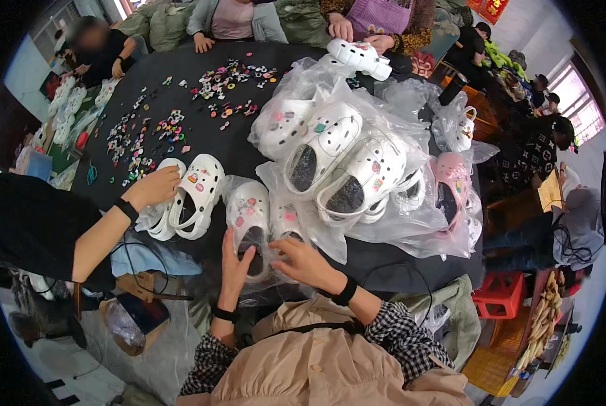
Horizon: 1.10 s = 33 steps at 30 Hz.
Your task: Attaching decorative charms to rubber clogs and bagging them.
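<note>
A pair of white clogs with pink and red charms lies in a clear plastic bag [257,276] at the table's near edge. My left hand [231,269] grips the side and heel of the left clog [247,210] through the film, thumb over its opening. At the heel of the right clog [287,218], my right hand [308,262] has its fingers bent and drawn together on the bag's film. Just left of these, a co-worker's hand [157,186] touches a white clog, beside another white clog [201,189] with colourful charms.
Bagged white clogs [377,162] are heaped to the right, with a bagged pink clog [454,179] beyond. Many small charms [225,84] are scattered over the black table [171,64]. Across it, a person holds a white clog [358,57]. A red stool [498,296] stands at right.
</note>
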Motion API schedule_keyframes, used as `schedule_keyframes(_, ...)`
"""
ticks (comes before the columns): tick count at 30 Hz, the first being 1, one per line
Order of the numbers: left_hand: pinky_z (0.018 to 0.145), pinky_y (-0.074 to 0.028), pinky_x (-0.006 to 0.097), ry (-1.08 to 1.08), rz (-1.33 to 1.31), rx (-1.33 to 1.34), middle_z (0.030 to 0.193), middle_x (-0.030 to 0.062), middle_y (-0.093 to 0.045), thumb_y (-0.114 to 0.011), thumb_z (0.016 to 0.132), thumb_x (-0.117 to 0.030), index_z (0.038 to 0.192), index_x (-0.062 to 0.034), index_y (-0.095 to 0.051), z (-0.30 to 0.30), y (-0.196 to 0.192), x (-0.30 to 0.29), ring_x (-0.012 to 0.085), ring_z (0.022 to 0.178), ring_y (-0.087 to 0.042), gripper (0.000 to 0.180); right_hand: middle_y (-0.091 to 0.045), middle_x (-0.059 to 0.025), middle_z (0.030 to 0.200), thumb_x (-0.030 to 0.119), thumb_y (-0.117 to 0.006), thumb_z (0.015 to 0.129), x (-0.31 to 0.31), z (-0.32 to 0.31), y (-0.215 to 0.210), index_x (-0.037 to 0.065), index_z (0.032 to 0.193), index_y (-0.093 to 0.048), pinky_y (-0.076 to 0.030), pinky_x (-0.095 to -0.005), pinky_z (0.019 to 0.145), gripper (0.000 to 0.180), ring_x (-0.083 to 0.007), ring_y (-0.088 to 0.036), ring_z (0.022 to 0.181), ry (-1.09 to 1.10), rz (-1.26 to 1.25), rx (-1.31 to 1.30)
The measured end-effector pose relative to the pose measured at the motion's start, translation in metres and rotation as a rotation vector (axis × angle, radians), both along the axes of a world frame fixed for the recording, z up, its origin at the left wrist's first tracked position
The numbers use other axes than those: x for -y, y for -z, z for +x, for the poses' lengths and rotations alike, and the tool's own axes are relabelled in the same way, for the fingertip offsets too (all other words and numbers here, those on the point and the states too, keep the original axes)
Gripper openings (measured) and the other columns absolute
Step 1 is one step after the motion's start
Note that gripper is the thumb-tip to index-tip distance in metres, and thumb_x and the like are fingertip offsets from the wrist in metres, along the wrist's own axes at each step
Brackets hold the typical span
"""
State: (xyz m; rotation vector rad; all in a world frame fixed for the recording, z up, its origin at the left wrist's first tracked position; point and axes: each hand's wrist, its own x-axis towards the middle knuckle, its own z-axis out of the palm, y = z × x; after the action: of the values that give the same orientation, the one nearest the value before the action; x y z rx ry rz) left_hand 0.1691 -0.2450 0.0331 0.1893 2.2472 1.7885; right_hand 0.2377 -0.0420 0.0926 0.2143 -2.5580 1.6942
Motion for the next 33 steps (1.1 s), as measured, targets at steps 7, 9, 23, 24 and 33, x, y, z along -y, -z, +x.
schedule_keyframes(7,0.112,-0.025,0.042,0.091,-0.322,-0.213,0.147,0.0254,-0.026,-0.067,0.084,-0.017,0.146,-0.0007,-0.023,-0.01,0.016,0.003,0.0386,0.137,-0.026,0.079,-0.053,-0.0163,0.117,0.002,-0.064,0.075,-0.069,-0.013,-0.052,0.01,0.117,-0.058,-0.043,-0.0459,0.088,0.043,-0.037,-0.049,0.112,0.529,0.632,-0.393)
schedule_keyframes(9,0.112,-0.025,0.043,0.088,-0.342,-0.241,0.147,0.0259,-0.025,-0.067,0.082,-0.014,0.147,-0.0018,-0.02,-0.011,0.016,0.004,0.0401,0.136,-0.027,0.081,-0.048,-0.0176,0.127,0.003,-0.065,0.074,-0.087,-0.024,-0.059,0.011,0.125,-0.055,-0.039,-0.0493,0.097,0.053,-0.0392,-0.042,0.124,0.619,0.767,-0.36)
schedule_keyframes(23,0.11,-0.029,0.043,0.116,-0.368,-0.291,0.148,0.0232,-0.025,-0.063,0.08,-0.002,0.149,-0.0066,-0.019,-0.011,0.026,0.008,0.0395,0.136,-0.027,0.081,-0.062,-0.0174,0.117,0.0,-0.054,0.082,-0.181,-0.025,-0.075,0.006,0.115,-0.059,-0.049,-0.0416,0.088,0.034,-0.0351,-0.06,0.106,0.846,0.769,-0.392)
schedule_keyframes(24,0.11,-0.029,0.043,0.108,-0.37,-0.304,0.148,0.0228,-0.025,-0.063,0.081,-0.001,0.149,-0.0074,-0.019,-0.011,0.027,0.011,0.0395,0.136,-0.027,0.081,-0.062,-0.0174,0.117,0.0,-0.054,0.082,-0.185,-0.022,-0.087,0.006,0.115,-0.059,-0.049,-0.0416,0.088,0.034,-0.0351,-0.06,0.106,0.854,0.773,-0.39)
schedule_keyframes(33,0.109,-0.029,0.043,0.076,-0.382,-0.302,0.146,0.0224,-0.027,-0.062,0.08,0.002,0.148,-0.0043,-0.02,-0.01,0.027,0.011,0.0391,0.135,-0.029,0.08,-0.065,-0.0209,0.107,0.008,-0.054,0.089,-0.281,0.014,-0.122,0.005,0.116,-0.061,-0.049,-0.0419,0.083,0.029,-0.0378,-0.062,0.097,1.04,0.699,-0.209)
